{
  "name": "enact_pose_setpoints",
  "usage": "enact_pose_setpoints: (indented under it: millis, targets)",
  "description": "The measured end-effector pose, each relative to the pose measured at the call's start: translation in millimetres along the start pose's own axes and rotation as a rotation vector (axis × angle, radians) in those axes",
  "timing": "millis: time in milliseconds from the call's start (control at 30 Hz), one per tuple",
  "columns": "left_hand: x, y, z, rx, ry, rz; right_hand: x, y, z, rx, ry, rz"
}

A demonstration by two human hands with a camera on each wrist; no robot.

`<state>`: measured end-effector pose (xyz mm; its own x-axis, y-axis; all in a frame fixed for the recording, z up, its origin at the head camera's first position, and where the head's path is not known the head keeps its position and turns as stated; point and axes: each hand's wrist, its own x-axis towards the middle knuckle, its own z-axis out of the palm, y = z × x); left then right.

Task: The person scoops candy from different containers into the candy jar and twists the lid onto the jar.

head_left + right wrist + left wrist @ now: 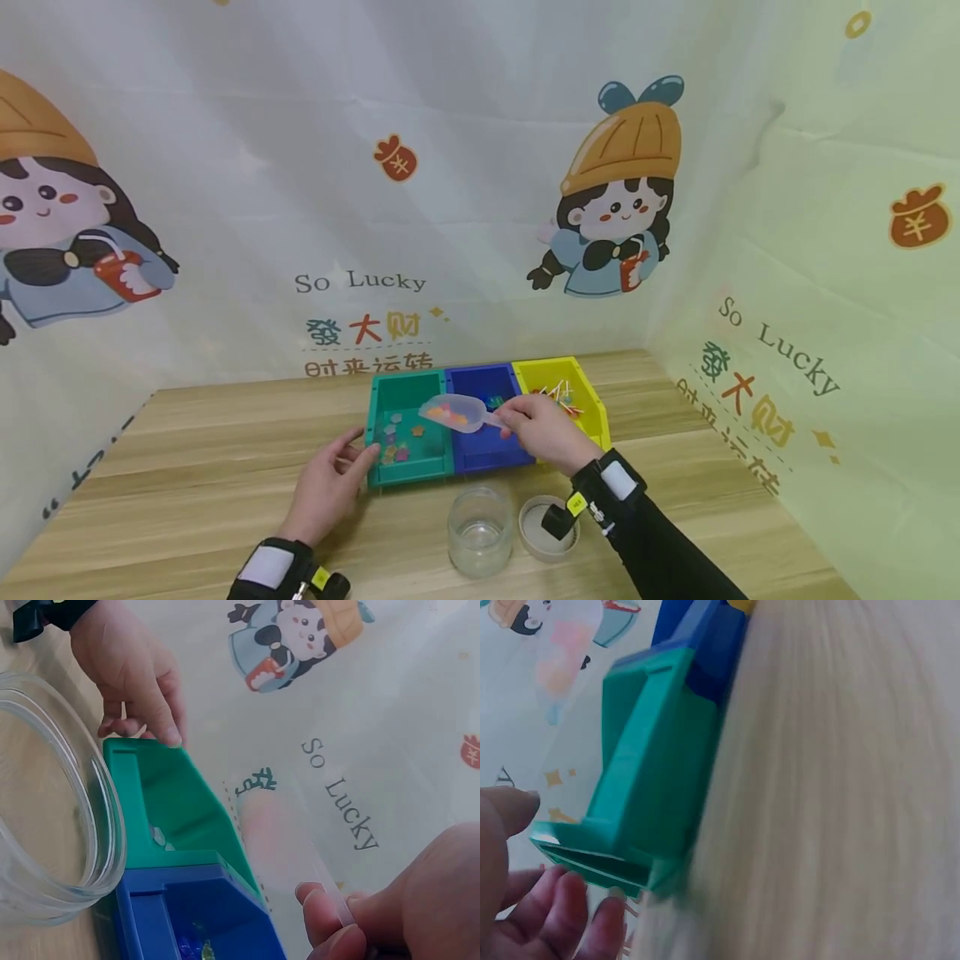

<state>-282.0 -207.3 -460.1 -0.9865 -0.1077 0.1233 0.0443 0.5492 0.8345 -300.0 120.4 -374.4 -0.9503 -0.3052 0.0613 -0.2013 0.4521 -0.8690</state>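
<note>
My right hand pinches the handle of a clear plastic scoop, held over the bins with small orange and pink pieces in it. In the right wrist view the scoop looks blurred and pale. At the outer edge of the green bin, my left hand holds the corner, thumb at the rim and fingers outside. Star-shaped pieces lie inside that bin. Beside it stands a blue bin with a few shiny pieces, partly behind the scoop.
A yellow bin with white sticks joins the row on the right. In front stand an open glass jar and a round lid, partly covered by the right wrist camera. A printed cloth rises behind the wooden table.
</note>
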Motion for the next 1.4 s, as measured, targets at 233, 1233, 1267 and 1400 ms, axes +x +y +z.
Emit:
enact_pose_setpoints:
  millis: [233,1233,1267,1400]
  targets:
    - [-9.1,11.7,-7.0,0.001,0.066,0.026,-12.1,2.6,-15.1,0.047,0.002,0.015]
    - [-59.7,56.9,5.4,-0.288,-0.121,0.103,-59.9,7.8,-72.1,0.055,-0.023,0.039]
    - [-62.0,57.0,7.2,-0.293,-0.135,0.103,-61.7,8.2,-73.7,0.056,-0.023,0.049]
    - [-69.2,56.1,15.7,-0.333,-0.203,0.113,-68.1,8.9,-81.3,0.053,-0.023,0.063]
